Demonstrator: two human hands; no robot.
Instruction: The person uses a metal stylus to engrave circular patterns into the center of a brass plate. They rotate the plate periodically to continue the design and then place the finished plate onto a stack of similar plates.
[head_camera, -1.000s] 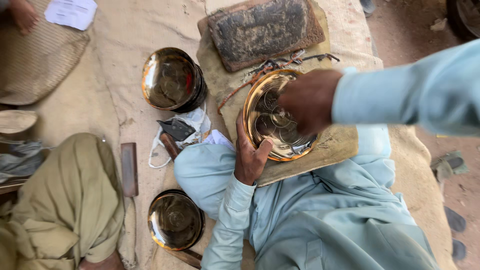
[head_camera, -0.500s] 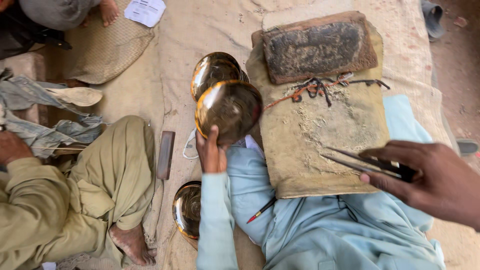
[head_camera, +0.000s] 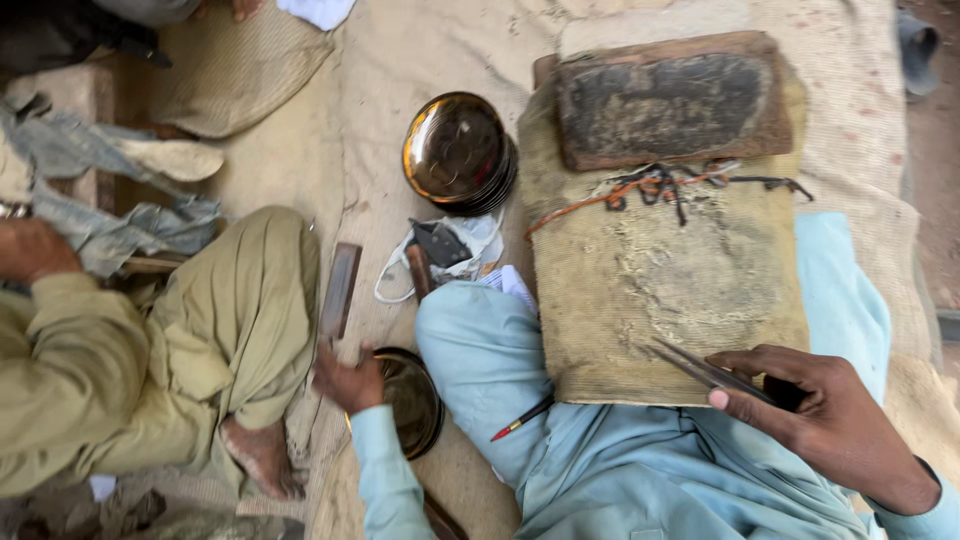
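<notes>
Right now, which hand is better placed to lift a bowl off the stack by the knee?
Left. The left hand already rests on the rim of the dark round metal bowl stack beside the knee. The right hand is across the lap, its grip closed on thin metal tweezers.

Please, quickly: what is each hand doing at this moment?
Left hand: closed on the rim of a brass bowl beside the knee.
Right hand: holding thin metal tools.
</notes>
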